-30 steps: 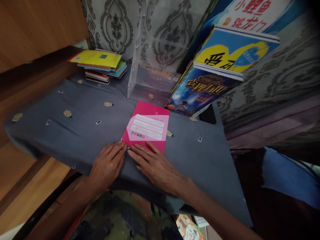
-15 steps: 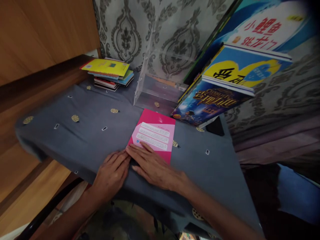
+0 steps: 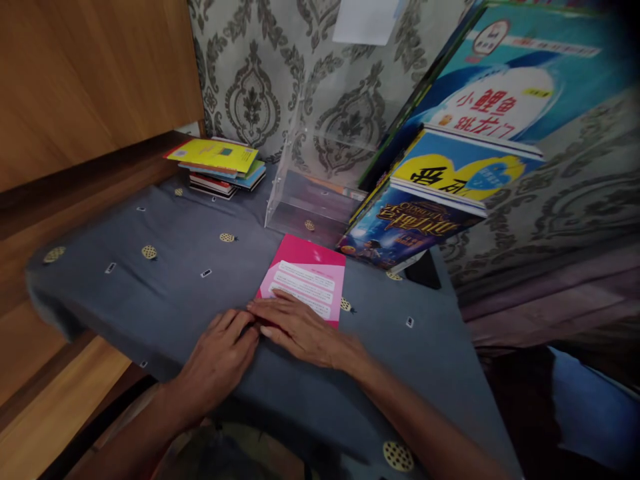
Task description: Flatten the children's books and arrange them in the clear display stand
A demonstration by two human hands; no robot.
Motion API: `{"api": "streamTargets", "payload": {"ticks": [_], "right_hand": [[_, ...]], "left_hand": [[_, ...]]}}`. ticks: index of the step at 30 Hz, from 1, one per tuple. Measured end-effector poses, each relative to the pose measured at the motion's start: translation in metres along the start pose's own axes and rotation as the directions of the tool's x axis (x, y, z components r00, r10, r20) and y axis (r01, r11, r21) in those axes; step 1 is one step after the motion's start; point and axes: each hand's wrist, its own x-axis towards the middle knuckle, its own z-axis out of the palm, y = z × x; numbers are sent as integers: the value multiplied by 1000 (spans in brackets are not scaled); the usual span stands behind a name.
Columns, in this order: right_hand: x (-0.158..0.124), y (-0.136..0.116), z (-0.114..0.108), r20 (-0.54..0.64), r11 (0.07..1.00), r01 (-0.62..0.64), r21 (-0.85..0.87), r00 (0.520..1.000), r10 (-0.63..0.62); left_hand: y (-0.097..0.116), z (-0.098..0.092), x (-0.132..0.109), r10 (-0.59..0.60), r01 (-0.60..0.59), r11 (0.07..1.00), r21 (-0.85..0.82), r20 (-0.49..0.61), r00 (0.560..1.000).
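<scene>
A pink book (image 3: 313, 257) with pale text panels lies flat on the cloth-covered table, its printing upside down to me. My right hand (image 3: 303, 330) covers its near edge, fingers bent together over the near left corner and thumb tucked at the edge, gripping it. Beside that corner, my left hand (image 3: 220, 350) is closed with its fingers curled inward. Its fingertips meet those of my right hand, and what they hold, if anything, is hidden.
A clear acrylic stand (image 3: 285, 207) is behind the pink book. Several upright books (image 3: 415, 220) lean at the right, with a dark phone-like object (image 3: 424, 270) by their base. A book stack (image 3: 220, 167) sits at the back left. The grey tablecloth (image 3: 175, 293) has pineapple prints.
My right hand's fingers have bent and its thumb has drawn in at the book's edge; they lay flatter before. The left hand stays beside it. The view has tilted up slightly.
</scene>
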Motion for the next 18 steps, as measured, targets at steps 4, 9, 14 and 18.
{"api": "streamTargets", "payload": {"ticks": [4, 9, 14, 18], "right_hand": [[-1, 7, 8, -44, 999, 11, -40, 999, -13], [-2, 1, 14, -54, 999, 2, -40, 999, -4], [-8, -18, 22, -41, 999, -14, -52, 999, 12], [-10, -25, 24, -24, 997, -24, -76, 999, 23]], "left_hand": [[-1, 2, 0, -1, -1, 1000, -30, -53, 999], [-1, 2, -3, 2, -7, 998, -62, -81, 997], [0, -1, -9, -1, -2, 999, -35, -97, 995], [2, -1, -12, 6, -9, 1000, -23, -131, 991]]}}
